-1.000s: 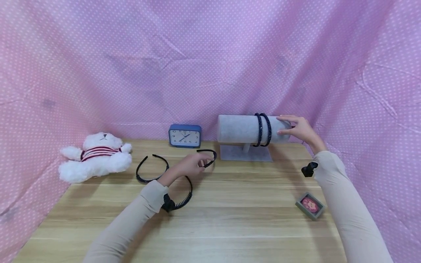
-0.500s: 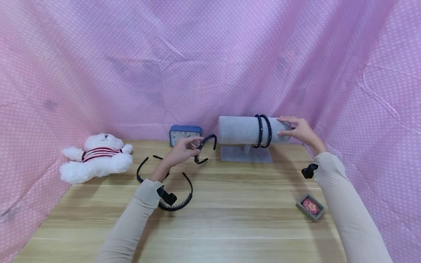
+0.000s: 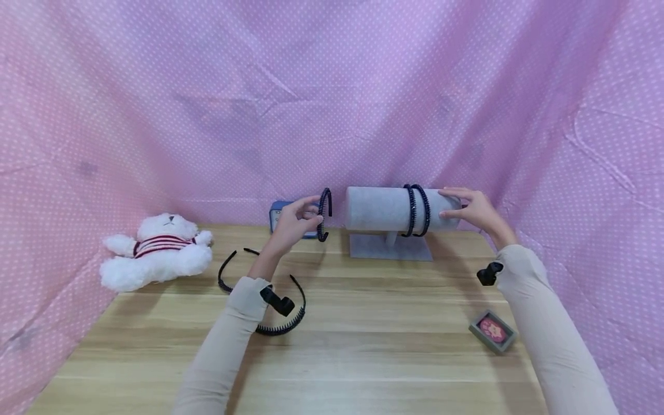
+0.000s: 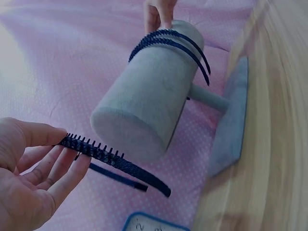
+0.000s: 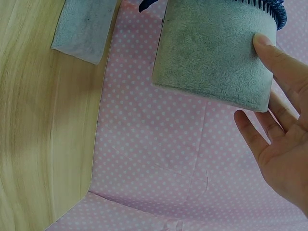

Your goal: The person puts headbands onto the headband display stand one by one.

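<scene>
At the left end of a wooden table (image 3: 363, 351), against pink dotted cloth (image 3: 321, 104), lies a white plush toy (image 3: 178, 260) in a striped top. Next come two dark headbands lying on the tabletop, the farther headband (image 3: 221, 279) and the nearer headband (image 3: 282, 329), both partly covered by the person's left arm. A blue clock (image 3: 278, 208) is partly hidden behind the left hand (image 3: 293, 223), which pinches a third, toothed headband (image 4: 118, 162) between thumb and fingers. This held headband is in the air, just beside the left end of a grey display stand (image 3: 378, 208), a padded horizontal roll on a post and flat base. Two more headbands (image 3: 412, 210) sit around the roll, right of its middle. At its right end, the right hand (image 3: 474, 210) grips the roll, thumb on the front. Farthest right, nearer the viewer, lies a small grey frame (image 3: 493, 331) with a pink design.
</scene>
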Action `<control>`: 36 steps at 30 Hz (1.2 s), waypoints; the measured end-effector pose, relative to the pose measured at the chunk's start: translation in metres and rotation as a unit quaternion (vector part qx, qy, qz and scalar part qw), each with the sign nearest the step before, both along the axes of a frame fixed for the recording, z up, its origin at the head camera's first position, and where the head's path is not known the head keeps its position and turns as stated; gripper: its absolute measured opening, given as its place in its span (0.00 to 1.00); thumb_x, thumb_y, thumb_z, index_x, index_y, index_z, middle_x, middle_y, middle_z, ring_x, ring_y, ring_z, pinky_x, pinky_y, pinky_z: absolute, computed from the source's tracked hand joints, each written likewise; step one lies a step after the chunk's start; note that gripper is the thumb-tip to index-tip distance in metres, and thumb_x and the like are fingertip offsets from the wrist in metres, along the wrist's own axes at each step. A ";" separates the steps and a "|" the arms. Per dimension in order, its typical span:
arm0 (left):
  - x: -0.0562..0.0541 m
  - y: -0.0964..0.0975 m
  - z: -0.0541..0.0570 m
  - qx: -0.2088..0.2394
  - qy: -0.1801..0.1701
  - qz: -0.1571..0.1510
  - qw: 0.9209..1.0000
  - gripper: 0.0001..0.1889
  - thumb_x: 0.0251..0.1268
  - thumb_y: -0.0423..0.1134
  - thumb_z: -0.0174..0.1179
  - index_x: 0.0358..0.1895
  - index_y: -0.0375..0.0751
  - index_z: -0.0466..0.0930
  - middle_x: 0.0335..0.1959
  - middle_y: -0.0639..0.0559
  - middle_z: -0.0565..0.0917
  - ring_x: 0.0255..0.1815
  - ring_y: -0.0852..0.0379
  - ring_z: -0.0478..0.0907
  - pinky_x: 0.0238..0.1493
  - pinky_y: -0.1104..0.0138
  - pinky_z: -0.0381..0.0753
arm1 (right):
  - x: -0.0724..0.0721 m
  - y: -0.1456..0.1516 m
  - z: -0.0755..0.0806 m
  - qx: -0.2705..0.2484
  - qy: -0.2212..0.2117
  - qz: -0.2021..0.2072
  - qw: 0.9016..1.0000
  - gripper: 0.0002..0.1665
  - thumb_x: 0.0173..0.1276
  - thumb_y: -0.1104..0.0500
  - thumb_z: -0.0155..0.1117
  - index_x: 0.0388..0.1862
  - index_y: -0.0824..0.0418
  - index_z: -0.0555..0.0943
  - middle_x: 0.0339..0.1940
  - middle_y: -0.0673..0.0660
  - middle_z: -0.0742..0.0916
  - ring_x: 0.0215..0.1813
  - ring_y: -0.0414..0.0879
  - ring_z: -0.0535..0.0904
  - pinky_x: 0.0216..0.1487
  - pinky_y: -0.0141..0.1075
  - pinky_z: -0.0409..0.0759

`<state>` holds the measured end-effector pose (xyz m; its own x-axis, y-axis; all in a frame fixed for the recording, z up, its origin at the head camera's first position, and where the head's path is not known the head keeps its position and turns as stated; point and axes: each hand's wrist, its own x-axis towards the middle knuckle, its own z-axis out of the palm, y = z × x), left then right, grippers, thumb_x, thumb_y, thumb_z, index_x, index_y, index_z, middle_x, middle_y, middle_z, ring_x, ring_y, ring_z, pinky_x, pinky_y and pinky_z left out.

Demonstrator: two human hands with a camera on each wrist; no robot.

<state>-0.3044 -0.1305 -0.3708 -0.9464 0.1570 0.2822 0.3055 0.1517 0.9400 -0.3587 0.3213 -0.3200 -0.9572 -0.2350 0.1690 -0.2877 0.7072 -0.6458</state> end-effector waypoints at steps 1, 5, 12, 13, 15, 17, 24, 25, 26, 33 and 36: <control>-0.002 0.003 0.001 0.008 0.002 0.001 1.000 0.28 0.69 0.30 0.63 0.72 0.41 0.73 0.57 0.36 0.80 0.48 0.54 0.82 0.46 0.66 0.89 | 0.000 0.000 -0.001 0.000 0.000 0.000 1.000 0.40 0.61 0.56 0.79 0.72 0.59 0.75 0.79 0.64 0.69 0.80 0.64 0.60 0.78 0.61 0.62; -0.009 0.015 0.006 0.032 0.007 0.003 0.999 0.28 0.68 0.28 0.64 0.71 0.40 0.73 0.56 0.35 0.80 0.45 0.58 0.83 0.42 0.67 0.89 | 0.002 0.001 -0.003 0.000 0.006 -0.002 1.000 0.39 0.61 0.57 0.79 0.71 0.60 0.76 0.78 0.64 0.70 0.80 0.64 0.61 0.78 0.61 0.63; -0.024 0.028 0.015 0.032 -0.004 0.003 0.999 0.28 0.67 0.29 0.66 0.70 0.41 0.75 0.56 0.33 0.81 0.46 0.57 0.82 0.41 0.70 0.88 | 0.000 -0.001 -0.005 -0.006 0.016 0.006 1.000 0.38 0.62 0.59 0.78 0.71 0.61 0.76 0.77 0.64 0.72 0.79 0.63 0.62 0.77 0.60 0.64; -0.025 0.028 0.016 0.031 -0.010 0.001 0.999 0.28 0.67 0.29 0.66 0.70 0.41 0.75 0.56 0.35 0.81 0.47 0.56 0.82 0.41 0.70 0.88 | 0.000 -0.002 -0.005 -0.006 0.015 0.006 1.000 0.38 0.62 0.59 0.78 0.71 0.61 0.76 0.77 0.64 0.72 0.79 0.63 0.62 0.77 0.60 0.64; -0.029 0.029 0.018 0.028 -0.027 -0.007 0.999 0.28 0.66 0.30 0.67 0.70 0.43 0.75 0.55 0.39 0.82 0.49 0.54 0.82 0.43 0.68 0.88 | -0.001 -0.002 -0.005 -0.006 0.014 0.006 1.000 0.39 0.61 0.59 0.78 0.71 0.61 0.76 0.77 0.65 0.72 0.79 0.64 0.62 0.77 0.61 0.63; -0.032 0.030 0.020 0.022 -0.045 -0.018 0.999 0.29 0.67 0.31 0.67 0.71 0.44 0.75 0.55 0.42 0.82 0.51 0.53 0.81 0.45 0.66 0.89 | -0.002 -0.003 -0.005 -0.006 0.013 0.005 1.000 0.39 0.61 0.58 0.79 0.71 0.61 0.76 0.77 0.65 0.72 0.79 0.64 0.62 0.77 0.61 0.63; -0.039 0.040 0.028 0.030 -0.092 -0.046 0.994 0.29 0.66 0.30 0.67 0.70 0.45 0.75 0.50 0.47 0.82 0.51 0.53 0.81 0.52 0.61 0.89 | -0.004 -0.003 -0.004 -0.005 0.017 0.003 1.000 0.38 0.61 0.59 0.78 0.70 0.61 0.76 0.77 0.66 0.72 0.78 0.64 0.63 0.76 0.61 0.65; -0.040 0.041 0.030 0.034 -0.096 -0.046 0.994 0.29 0.66 0.30 0.67 0.70 0.45 0.75 0.50 0.47 0.82 0.50 0.54 0.81 0.52 0.60 0.88 | -0.004 -0.003 -0.003 -0.005 0.017 0.002 1.000 0.38 0.62 0.59 0.78 0.71 0.61 0.76 0.77 0.66 0.72 0.78 0.64 0.63 0.76 0.61 0.66; -0.041 0.043 0.031 0.038 -0.099 -0.048 0.993 0.29 0.66 0.29 0.67 0.70 0.44 0.75 0.49 0.48 0.82 0.49 0.54 0.81 0.53 0.60 0.88 | -0.004 -0.003 -0.002 -0.004 0.017 0.003 1.000 0.38 0.62 0.59 0.78 0.71 0.61 0.76 0.77 0.66 0.72 0.78 0.65 0.63 0.76 0.61 0.65; -0.048 0.054 0.037 0.043 -0.114 -0.060 0.991 0.31 0.65 0.26 0.67 0.71 0.42 0.73 0.47 0.49 0.81 0.47 0.54 0.81 0.52 0.58 0.88 | -0.004 -0.001 0.000 -0.001 0.011 0.002 1.000 0.38 0.62 0.59 0.78 0.71 0.62 0.75 0.78 0.66 0.71 0.79 0.65 0.61 0.77 0.61 0.63; -0.051 0.056 0.039 0.018 -0.110 -0.057 0.992 0.31 0.64 0.27 0.67 0.71 0.43 0.73 0.46 0.49 0.80 0.47 0.53 0.80 0.50 0.59 0.89 | -0.004 0.000 0.000 0.000 0.008 0.002 1.000 0.38 0.62 0.59 0.78 0.71 0.62 0.75 0.78 0.66 0.70 0.79 0.65 0.61 0.77 0.62 0.63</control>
<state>-0.3553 -0.0746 -0.3320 -0.9625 0.2600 0.0778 0.1052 0.0934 0.9900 -0.3623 0.3211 -0.3199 -0.9534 -0.2383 0.1850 -0.3009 0.7067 -0.6404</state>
